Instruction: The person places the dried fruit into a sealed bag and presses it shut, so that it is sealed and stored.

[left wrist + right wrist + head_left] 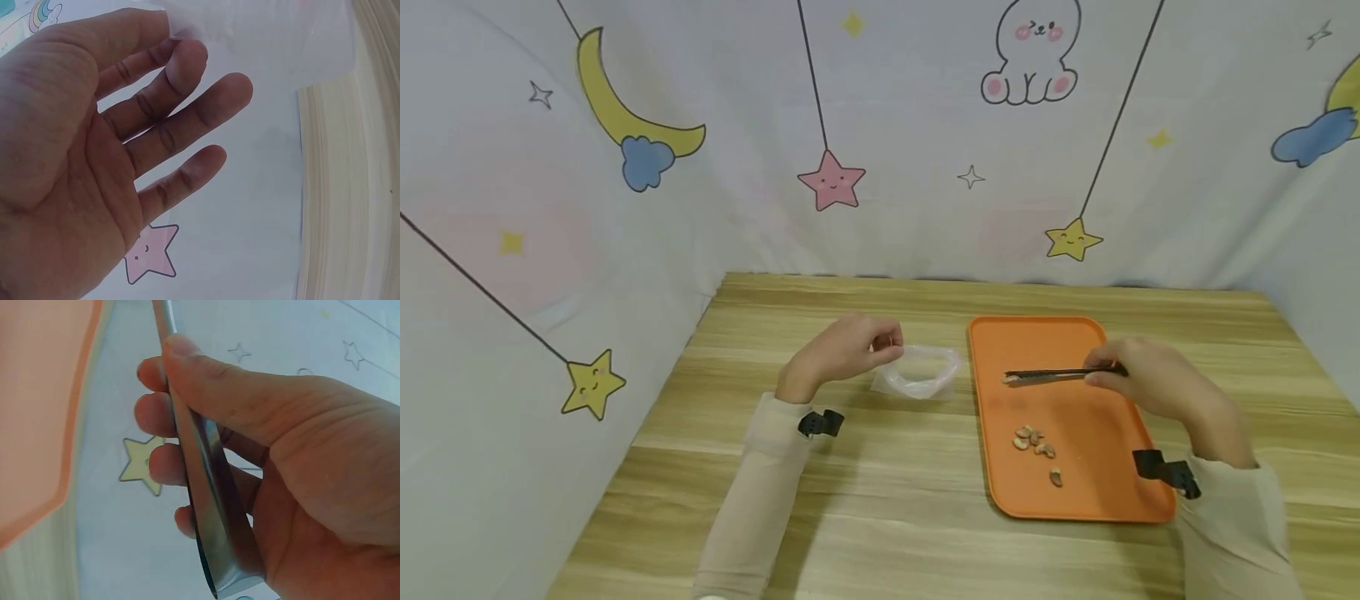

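Observation:
My left hand (850, 348) pinches the rim of a clear plastic bag (917, 388) between thumb and forefinger; the other fingers are spread loosely, as the left wrist view shows. The bag's mouth gapes in a round shape over the table. In my right hand (1165, 385) is a pair of metal tongs (206, 487), gripped with the thumb on one side and the fingers on the other. Their tips point left over the orange tray (1037, 337), with a small pale nut (1007, 380) at the end. Several curved brown-and-cream nuts, cashew-like (1021, 443), lie on the tray's near half.
The tray stands just right of the bag on a wood-grain table (887, 500). A white curtain (910, 233) printed with stars and moons hangs behind the table and along its sides. Black straps (820, 423) sit on both wrists.

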Available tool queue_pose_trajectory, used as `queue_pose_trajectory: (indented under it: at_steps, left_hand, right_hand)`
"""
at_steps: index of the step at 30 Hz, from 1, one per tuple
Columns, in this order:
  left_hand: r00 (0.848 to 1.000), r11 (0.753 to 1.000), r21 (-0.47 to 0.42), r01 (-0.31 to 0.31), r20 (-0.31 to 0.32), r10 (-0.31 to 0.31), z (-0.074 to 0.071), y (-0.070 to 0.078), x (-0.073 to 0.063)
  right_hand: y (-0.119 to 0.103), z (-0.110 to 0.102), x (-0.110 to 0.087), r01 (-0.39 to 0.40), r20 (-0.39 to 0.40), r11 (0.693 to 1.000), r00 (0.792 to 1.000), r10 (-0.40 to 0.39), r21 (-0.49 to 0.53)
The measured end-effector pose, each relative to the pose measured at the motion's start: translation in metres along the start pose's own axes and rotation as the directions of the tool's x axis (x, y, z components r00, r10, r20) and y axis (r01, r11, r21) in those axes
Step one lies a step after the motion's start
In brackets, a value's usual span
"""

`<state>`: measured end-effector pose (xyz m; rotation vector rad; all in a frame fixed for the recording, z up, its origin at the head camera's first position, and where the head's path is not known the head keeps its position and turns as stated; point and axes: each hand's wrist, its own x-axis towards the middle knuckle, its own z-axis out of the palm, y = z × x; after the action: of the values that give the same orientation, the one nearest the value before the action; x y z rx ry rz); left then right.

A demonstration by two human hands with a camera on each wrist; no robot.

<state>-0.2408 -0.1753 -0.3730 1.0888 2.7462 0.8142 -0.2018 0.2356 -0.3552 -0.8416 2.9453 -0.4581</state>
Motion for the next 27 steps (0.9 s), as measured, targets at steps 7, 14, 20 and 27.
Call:
queue_pose_trajectory:
  at_steps: [7,14,20,27]
  left_hand:
    - [1.000,1.000,-0.017,-0.015,0.011,0.015,0.001,0.002,0.002]
    - [0.999,0.999,0.011,-0.035,0.014,0.035,0.002,0.006,0.002]
    - [0.998,0.998,0.025,-0.061,0.029,0.060,0.005,0.010,0.004]
    - [0.997,0.998,0.003,-0.063,0.042,0.063,0.006,0.011,0.005]
  right_hand:
    - [-0.028,-0.010,-0.005,0.088,-0.153,0.995,0.984,-0.094,-0.044]
    - [-0.051,-0.003,0.003,0.186,-0.307,0.969,0.924,-0.229,-0.163]
    - [-0.058,0.012,0.016,0.275,-0.342,0.945,0.883,-0.322,-0.179]
    - [-0.065,0.019,0.022,0.290,-0.319,0.944,0.889,-0.327,-0.160]
